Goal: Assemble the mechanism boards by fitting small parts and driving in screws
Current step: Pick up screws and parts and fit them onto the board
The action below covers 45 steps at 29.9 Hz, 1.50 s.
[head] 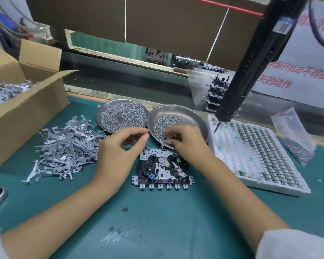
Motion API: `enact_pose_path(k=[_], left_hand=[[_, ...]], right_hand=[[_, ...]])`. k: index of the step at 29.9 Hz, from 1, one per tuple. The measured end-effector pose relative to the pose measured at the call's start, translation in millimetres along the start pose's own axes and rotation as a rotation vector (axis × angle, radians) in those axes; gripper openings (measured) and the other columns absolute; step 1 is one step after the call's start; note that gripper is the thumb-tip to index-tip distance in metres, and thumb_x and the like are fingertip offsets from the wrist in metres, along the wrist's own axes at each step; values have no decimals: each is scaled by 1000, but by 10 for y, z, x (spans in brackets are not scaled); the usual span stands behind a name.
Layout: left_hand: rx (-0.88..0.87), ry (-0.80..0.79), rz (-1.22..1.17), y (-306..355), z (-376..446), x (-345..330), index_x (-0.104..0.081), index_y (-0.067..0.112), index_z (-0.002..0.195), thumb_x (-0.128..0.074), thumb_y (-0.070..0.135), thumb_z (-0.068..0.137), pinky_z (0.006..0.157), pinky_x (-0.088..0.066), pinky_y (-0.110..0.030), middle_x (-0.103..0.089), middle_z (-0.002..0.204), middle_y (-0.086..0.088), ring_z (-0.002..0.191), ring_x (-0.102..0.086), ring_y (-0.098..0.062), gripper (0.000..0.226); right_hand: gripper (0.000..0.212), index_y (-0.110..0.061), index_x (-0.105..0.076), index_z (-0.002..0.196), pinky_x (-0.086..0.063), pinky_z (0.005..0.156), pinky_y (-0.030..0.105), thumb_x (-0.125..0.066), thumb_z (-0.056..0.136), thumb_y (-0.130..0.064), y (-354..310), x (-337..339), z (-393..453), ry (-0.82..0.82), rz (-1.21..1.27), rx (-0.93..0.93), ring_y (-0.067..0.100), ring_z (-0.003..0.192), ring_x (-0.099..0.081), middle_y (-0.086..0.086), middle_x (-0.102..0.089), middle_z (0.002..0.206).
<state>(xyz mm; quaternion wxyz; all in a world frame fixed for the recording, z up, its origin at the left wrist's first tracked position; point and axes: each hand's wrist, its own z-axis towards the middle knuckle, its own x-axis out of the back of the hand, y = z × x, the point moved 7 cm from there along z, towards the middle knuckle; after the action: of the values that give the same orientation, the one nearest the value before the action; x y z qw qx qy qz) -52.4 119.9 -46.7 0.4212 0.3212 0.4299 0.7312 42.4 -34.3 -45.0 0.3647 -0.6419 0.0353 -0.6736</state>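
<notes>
Right hand (183, 141) fingers curl into silvery screws (165, 124) in round steel dish (198, 118); left hand (118, 146) thumb and forefinger pinched, contents unclear, at ten o'clock of black-and-metal mechanism board (162, 169)

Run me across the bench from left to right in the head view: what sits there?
Cardboard box → pile of metal levers → left screw dish → right screw dish → white parts tray → plastic bag of screws.
</notes>
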Motion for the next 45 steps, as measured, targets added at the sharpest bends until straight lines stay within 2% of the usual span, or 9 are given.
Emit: enact_pose_path(k=[6,8,12,15,19,28,34,38,45], left_hand=[[-32,-55,-28,58,-36,-40,-71,33,84,-74,9,78,70,-47,-9,-71,82,15,73,-66,-2,25],[-29,-65,-44,62,-43,-47,-72,32,84,-74,9,78,70,-48,-10,-72,81,14,72,-66,-3,24],[-38,-91,-74,80,-79,-84,-73,32,82,-76,12,76,72,-54,-20,-73,79,12,72,-68,-8,21],[-52,-119,-112,106,-115,-130,-75,31,80,-78,18,73,72,-54,-20,-73,77,11,71,-69,-11,15],[-53,-156,-193,147,-155,-181,-73,27,84,-78,23,68,72,-52,-15,-74,80,10,74,-70,-8,17],[-65,-160,-236,182,-167,-208,-70,22,83,-78,19,67,74,-53,-18,-75,82,6,79,-72,-12,18],[-85,-147,-220,204,-171,-198,-70,22,82,-78,20,67,72,-53,-17,-74,81,8,76,-72,-11,17],[-79,-140,-223,210,-179,-196,-70,20,82,-78,19,67,72,-53,-17,-75,81,7,76,-72,-11,17],[-79,-138,-194,209,-183,-190,-70,21,86,-77,19,69,72,-53,-18,-74,81,8,77,-71,-12,19]], right_hand=[[26,-13,-67,108,-37,62,3,-58,87,1,22,41,5,-7,36,22,-4,60,-50,-1,-63,79],[25,-16,-67,103,-39,61,5,-58,86,0,30,125,-22,82,127,13,-5,60,-53,-2,-64,78],[25,-19,-68,89,-51,67,19,-64,82,5,108,268,-210,264,630,-115,5,70,-62,-4,-67,73],[24,-16,-69,90,-52,66,19,-68,80,5,41,200,-433,223,1033,-173,11,73,-68,-3,-69,70],[23,-12,-69,94,-54,68,23,-73,72,-4,-126,56,-651,184,1300,-191,19,78,-69,7,-69,78],[20,-10,-69,89,-56,77,27,-67,79,6,-196,20,-739,208,1301,-182,15,76,-68,2,-70,73],[22,-13,-69,88,-57,80,30,-74,67,-8,-215,36,-746,260,1298,-139,16,78,-68,2,-70,74],[23,-14,-70,87,-57,79,29,-68,77,6,-217,29,-761,279,1297,-147,15,77,-68,1,-69,74],[23,-13,-69,90,-56,76,30,-61,84,8,-248,83,-807,307,1216,-91,20,81,-70,6,-72,77]])
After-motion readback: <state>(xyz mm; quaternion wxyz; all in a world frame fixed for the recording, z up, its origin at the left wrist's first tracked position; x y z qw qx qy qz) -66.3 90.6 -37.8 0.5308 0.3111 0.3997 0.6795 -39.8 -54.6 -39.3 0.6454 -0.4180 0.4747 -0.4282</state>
